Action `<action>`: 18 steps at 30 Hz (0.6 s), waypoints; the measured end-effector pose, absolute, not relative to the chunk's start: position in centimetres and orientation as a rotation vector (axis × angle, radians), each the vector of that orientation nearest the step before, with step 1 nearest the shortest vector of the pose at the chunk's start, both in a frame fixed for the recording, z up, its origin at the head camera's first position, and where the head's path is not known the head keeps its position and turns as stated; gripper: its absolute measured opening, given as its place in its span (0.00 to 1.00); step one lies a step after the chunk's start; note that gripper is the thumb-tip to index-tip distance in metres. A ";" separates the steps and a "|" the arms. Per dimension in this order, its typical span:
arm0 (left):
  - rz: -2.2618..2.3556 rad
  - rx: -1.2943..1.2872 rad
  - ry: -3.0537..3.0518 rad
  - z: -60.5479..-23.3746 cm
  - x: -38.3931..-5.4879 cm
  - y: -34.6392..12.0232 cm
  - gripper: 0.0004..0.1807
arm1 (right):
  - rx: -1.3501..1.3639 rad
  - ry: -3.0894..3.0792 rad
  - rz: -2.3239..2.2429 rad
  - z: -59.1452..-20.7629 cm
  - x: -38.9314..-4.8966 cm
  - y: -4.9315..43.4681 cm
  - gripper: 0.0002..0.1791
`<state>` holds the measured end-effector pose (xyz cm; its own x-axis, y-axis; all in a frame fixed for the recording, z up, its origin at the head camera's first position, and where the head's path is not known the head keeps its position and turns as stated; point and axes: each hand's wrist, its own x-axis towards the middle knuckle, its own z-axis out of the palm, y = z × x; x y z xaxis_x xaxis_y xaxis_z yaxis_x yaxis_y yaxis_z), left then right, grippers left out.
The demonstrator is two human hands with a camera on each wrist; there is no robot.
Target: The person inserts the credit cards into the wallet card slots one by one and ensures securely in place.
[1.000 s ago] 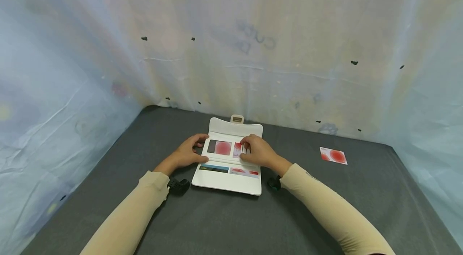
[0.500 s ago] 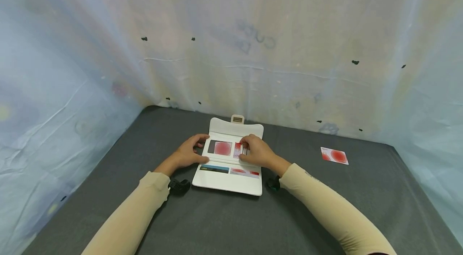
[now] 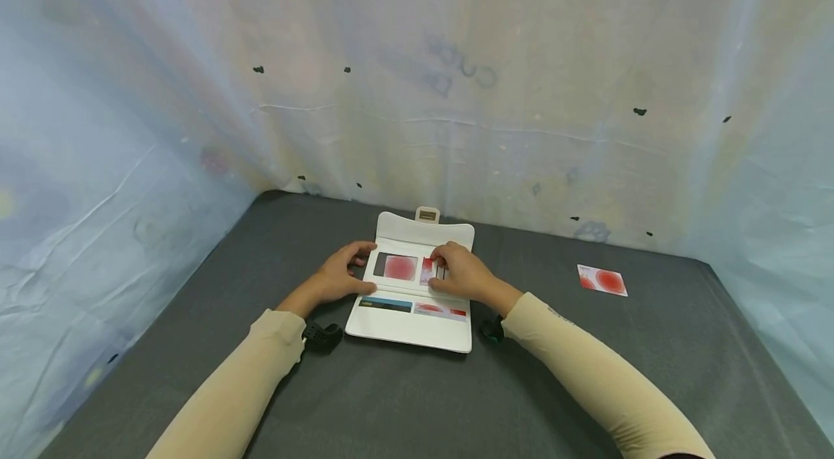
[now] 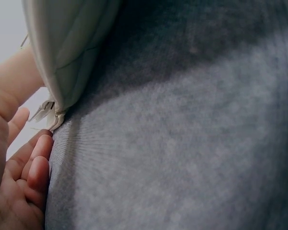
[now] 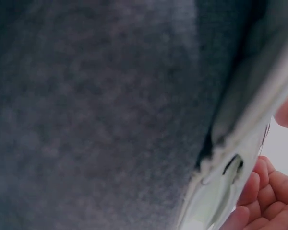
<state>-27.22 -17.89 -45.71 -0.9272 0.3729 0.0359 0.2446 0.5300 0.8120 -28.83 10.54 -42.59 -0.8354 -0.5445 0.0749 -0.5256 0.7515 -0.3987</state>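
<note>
An unfolded white wallet (image 3: 407, 332) with a clasp tab lies in front of me. My left hand (image 3: 334, 275) touches its left edge, thumb and fingers spread apart. In the left wrist view the fingers of the left hand (image 4: 31, 177) rest by the wallet's rim. My right hand (image 3: 465, 272) bends over the right of the middle panel, thumb and fingertips pinching at a red and white card (image 3: 426, 271); its right part is hidden. A pink print (image 3: 399, 268) shows in the left window. In the right wrist view the right hand (image 5: 266, 201) is partly visible.
Another red and white card (image 3: 602, 279) lies apart on the dark grey cloth (image 3: 417, 401), to the right. In the wallet's lower pockets sit a blue and dark card (image 3: 386, 305) and a red-patterned card (image 3: 441, 310). A pale curtain (image 3: 456, 82) hangs behind.
The pink print has slid slightly left in its window, narrowing the dark strip beside it. My right fingertips have shifted slightly left; the left hand stays put.
</note>
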 end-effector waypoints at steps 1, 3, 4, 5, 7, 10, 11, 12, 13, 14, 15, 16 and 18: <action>1.357 0.533 2.622 -45.7 -27.2 -17.9 0.43 | -0.895 2.898 -0.634 -42.6 -28.9 10.5 0.20; 1.357 0.535 2.622 -45.8 -27.3 -18.0 0.43 | -0.908 2.900 -0.620 -42.6 -28.9 10.5 0.21; 1.355 0.538 2.624 -45.8 -27.3 -18.0 0.43 | -0.908 2.899 -0.616 -42.6 -28.9 10.5 0.21; 1.353 0.542 2.626 -45.9 -27.4 -18.0 0.43 | -0.907 2.898 -0.609 -42.5 -28.9 10.4 0.22; 1.354 0.543 2.625 -45.9 -27.4 -18.0 0.43 | -0.908 2.892 -0.611 -42.4 -28.8 10.4 0.22; 1.361 0.540 2.622 -45.9 -27.3 -18.0 0.43 | -0.908 2.874 -0.623 -42.3 -28.7 10.5 0.23; 1.364 0.537 2.618 -45.9 -27.2 -18.0 0.43 | -0.909 2.868 -0.626 -42.2 -28.7 10.5 0.23; 1.367 0.534 2.615 -45.8 -27.2 -17.9 0.43 | -0.910 2.862 -0.633 -42.2 -28.7 10.5 0.23; 1.367 0.533 2.615 -45.8 -27.1 -17.9 0.43 | -0.911 2.857 -0.638 -42.2 -28.7 10.6 0.24; 1.368 0.531 2.615 -45.8 -27.1 -17.8 0.43 | -0.912 2.854 -0.641 -42.2 -28.7 10.6 0.24; 1.365 0.529 2.617 -45.8 -27.1 -17.8 0.43 | -0.912 2.851 -0.645 -42.2 -28.7 10.6 0.24; 1.365 0.527 2.617 -45.8 -27.2 -17.8 0.43 | -0.914 2.850 -0.650 -42.2 -28.7 10.6 0.24; 1.363 0.526 2.620 -45.9 -27.2 -17.8 0.43 | -0.918 2.852 -0.655 -42.2 -28.7 10.7 0.24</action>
